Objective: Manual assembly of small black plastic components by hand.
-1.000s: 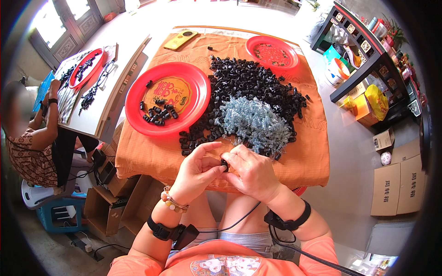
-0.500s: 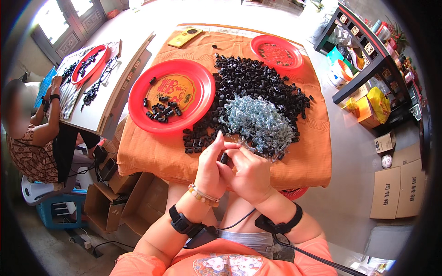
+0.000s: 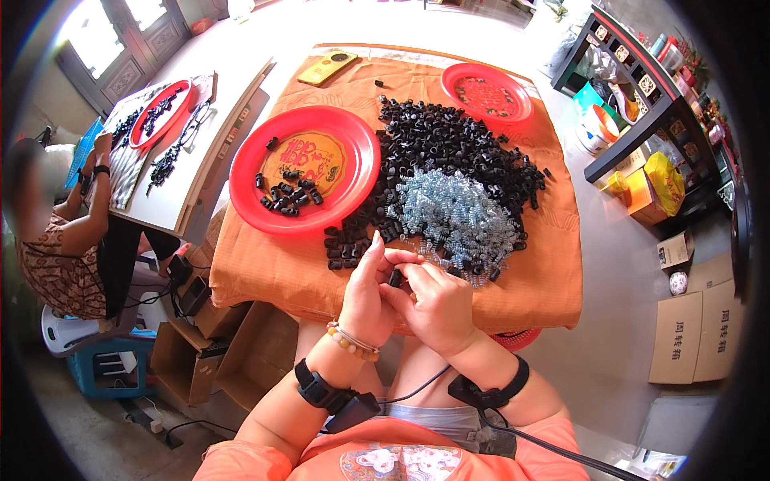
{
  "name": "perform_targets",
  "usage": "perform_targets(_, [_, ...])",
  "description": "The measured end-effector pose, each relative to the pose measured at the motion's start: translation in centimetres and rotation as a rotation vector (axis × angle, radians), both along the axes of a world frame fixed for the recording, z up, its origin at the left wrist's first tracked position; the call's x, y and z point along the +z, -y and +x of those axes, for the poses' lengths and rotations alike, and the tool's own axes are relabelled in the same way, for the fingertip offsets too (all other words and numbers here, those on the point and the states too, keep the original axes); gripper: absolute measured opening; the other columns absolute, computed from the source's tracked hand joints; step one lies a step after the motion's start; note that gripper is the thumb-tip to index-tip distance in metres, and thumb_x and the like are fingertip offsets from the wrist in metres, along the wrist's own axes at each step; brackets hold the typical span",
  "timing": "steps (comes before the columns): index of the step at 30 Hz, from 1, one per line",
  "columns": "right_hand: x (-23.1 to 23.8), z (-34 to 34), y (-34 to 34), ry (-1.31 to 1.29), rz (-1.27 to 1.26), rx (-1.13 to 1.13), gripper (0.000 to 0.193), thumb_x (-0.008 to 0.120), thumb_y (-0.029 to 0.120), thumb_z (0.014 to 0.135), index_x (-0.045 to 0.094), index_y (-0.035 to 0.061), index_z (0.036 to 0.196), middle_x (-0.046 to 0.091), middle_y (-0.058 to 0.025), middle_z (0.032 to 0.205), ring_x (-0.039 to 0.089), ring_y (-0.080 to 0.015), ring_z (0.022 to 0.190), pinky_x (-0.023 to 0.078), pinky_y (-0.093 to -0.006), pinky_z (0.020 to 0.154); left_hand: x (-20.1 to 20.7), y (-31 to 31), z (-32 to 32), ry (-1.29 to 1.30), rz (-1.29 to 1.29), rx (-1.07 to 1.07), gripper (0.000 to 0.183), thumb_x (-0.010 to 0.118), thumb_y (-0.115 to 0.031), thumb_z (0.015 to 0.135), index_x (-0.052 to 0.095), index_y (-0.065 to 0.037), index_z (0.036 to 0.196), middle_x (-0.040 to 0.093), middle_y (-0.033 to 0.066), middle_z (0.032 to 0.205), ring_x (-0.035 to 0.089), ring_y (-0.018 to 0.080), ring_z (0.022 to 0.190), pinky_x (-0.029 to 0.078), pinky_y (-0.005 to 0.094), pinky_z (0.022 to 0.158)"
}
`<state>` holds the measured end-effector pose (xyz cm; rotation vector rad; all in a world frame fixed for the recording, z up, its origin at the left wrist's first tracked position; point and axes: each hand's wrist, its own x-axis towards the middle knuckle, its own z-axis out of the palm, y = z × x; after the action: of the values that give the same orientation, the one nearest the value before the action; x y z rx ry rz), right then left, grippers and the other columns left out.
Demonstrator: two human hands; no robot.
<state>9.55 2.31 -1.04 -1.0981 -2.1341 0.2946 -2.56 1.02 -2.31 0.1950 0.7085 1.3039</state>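
My two hands meet at the table's near edge. Between them is a small black plastic barrel piece [image 3: 395, 277], pinched by the fingertips. My left hand [image 3: 370, 293] steadies it from the left, its thumb pointing up. Curled fingers of my right hand [image 3: 439, 306] press on it from the other side and partly hide it. Just beyond lies a heap of small pale-blue metal springs [image 3: 457, 216], on the edge of a larger pile of black plastic pieces [image 3: 433, 132]. A red plate [image 3: 241, 188] at left holds several black barrel pieces.
An orange cloth [image 3: 265, 260] covers the table. On it lie a second red plate [image 3: 488, 74] and a yellow phone [image 3: 326, 69]. A co-worker [image 3: 60, 256] sits at a white table on the left. Cardboard boxes [image 3: 674, 337] stand at right; cables run from my wrist straps.
The whole view has shifted slightly. My hands stay together around the black barrel piece, with the right fingers a little differently bent.
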Motion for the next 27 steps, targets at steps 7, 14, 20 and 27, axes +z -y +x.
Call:
perform_targets(7, [0.9,0.8,-0.9,0.055,0.011,-0.073,0.039,0.073,0.035,0.081,0.066,0.0069,0.108,0.06,-0.0052,0.074,0.064,-0.0237,0.063,0.052,-0.0354,0.056,0.4,0.5,-0.3,-0.177,0.045,0.049,0.028,0.052,-0.031,0.101,0.061,-0.006,0.109,0.066,0.0038,0.098,0.064,0.0112,0.089,0.055,0.0256,0.076])
perform_targets(14, [2.1,2.3,-2.3,0.062,-0.074,-0.026,0.062,0.075,0.031,0.081,0.055,0.0109,0.136,0.058,-0.007,0.084,0.064,-0.0247,0.066,0.053,-0.0366,0.058,0.7,-1.1,-3.0,-0.363,0.088,0.089,0.011,0.059,-0.015,0.097,0.06,-0.006,0.102,0.07,0.0102,0.093,0.069,0.017,0.081,0.059,0.0281,0.071])
perform_targets(20, [1.0,5.8,-3.3,-0.035,-0.113,-0.149,0.017,0.072,0.016,0.083,0.071,0.0104,0.1,0.063,-0.006,0.084,0.065,-0.0262,0.069,0.052,-0.0361,0.058,1.0,-3.7,-11.4,-0.302,0.001,0.311,0.024,0.058,-0.02,0.096,0.058,-0.006,0.115,0.069,0.0163,0.113,0.07,0.0235,0.095,0.06,0.0296,0.071])
perform_targets(27, [-1.0,6.4,-1.6,0.095,-0.087,-0.1,0.005,0.07,0.016,0.083,0.069,0.0115,0.085,0.063,-0.0061,0.083,0.066,-0.0278,0.067,0.054,-0.0377,0.059,2.0,-2.8,-9.9,-0.342,-0.02,0.371,0.026,0.057,-0.017,0.097,0.056,-0.007,0.121,0.07,0.0132,0.106,0.071,0.0191,0.085,0.056,0.0232,0.063])
